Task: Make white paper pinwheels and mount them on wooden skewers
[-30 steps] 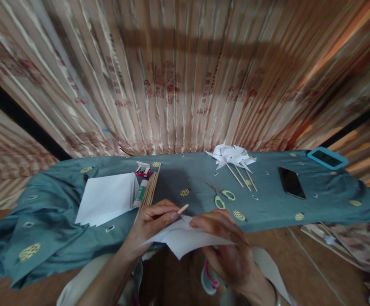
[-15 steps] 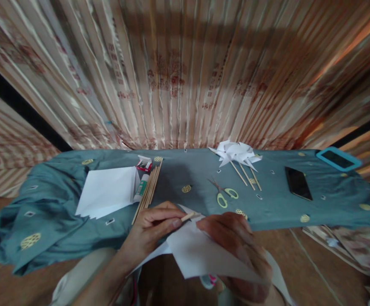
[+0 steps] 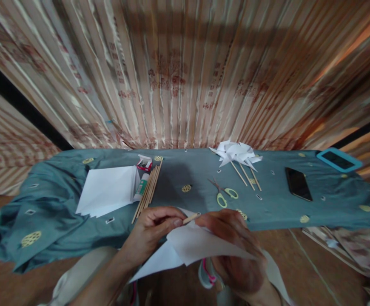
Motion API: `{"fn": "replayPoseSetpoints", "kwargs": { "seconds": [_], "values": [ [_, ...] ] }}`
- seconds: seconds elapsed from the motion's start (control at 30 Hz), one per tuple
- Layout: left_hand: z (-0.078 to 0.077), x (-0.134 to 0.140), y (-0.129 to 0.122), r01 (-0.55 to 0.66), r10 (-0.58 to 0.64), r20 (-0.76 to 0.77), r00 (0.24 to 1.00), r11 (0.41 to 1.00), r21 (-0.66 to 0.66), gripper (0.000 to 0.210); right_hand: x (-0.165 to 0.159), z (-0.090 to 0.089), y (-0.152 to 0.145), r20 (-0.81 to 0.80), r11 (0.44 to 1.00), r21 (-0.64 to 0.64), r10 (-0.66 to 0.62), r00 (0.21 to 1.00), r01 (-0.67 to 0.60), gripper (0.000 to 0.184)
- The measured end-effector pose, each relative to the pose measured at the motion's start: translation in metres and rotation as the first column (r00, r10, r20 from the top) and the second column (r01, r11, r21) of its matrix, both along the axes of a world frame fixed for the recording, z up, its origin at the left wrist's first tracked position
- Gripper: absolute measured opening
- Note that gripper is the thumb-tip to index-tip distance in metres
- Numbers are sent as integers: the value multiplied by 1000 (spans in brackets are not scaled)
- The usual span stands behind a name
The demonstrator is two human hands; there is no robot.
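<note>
My left hand [image 3: 159,227] pinches a thin wooden stick [image 3: 190,219], its end pointing right toward my other hand. A white paper pinwheel [image 3: 200,244] with loose, angled flaps hangs between both hands, over my lap at the table's front edge. My right hand [image 3: 236,242] is closed at the stick's tip and the paper's upper part; its fingertips are partly hidden, and I cannot tell whether a small pin is between them. Just beyond lie scissors [image 3: 222,193] with yellow-green handles.
On the green cloth [image 3: 185,170], a stack of white paper [image 3: 106,189], a glue stick [image 3: 141,187], wooden sticks [image 3: 148,191] and a small red box [image 3: 144,162] lie left. Paper pinwheels [image 3: 236,153], a black phone [image 3: 298,183] and a blue-framed device [image 3: 339,159] lie right.
The paper between my hands has tilted, its lower edge rising and a flap now showing lower left. My right hand has turned slightly; the left keeps its pinch on the stick.
</note>
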State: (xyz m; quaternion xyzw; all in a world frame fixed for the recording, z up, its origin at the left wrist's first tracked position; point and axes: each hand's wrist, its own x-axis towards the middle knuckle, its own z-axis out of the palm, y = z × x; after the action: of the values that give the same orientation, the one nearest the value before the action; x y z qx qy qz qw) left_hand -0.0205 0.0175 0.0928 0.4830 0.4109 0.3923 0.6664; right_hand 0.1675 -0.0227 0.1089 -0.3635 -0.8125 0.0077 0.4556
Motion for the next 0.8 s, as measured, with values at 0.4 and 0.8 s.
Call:
{"fn": "replayPoseSetpoints", "kwargs": {
  "seconds": [0.4, 0.8],
  "values": [
    [3, 0, 0, 18, -18, -28, 999, 1000, 5, 27, 1, 0, 0, 12, 1000, 18, -23, 1000, 23, 24],
    [1, -1, 0, -8, 9, -38, 999, 1000, 25, 30, -3, 1, 2, -19, 999, 18, -37, 999, 37, 30]
  ]
}}
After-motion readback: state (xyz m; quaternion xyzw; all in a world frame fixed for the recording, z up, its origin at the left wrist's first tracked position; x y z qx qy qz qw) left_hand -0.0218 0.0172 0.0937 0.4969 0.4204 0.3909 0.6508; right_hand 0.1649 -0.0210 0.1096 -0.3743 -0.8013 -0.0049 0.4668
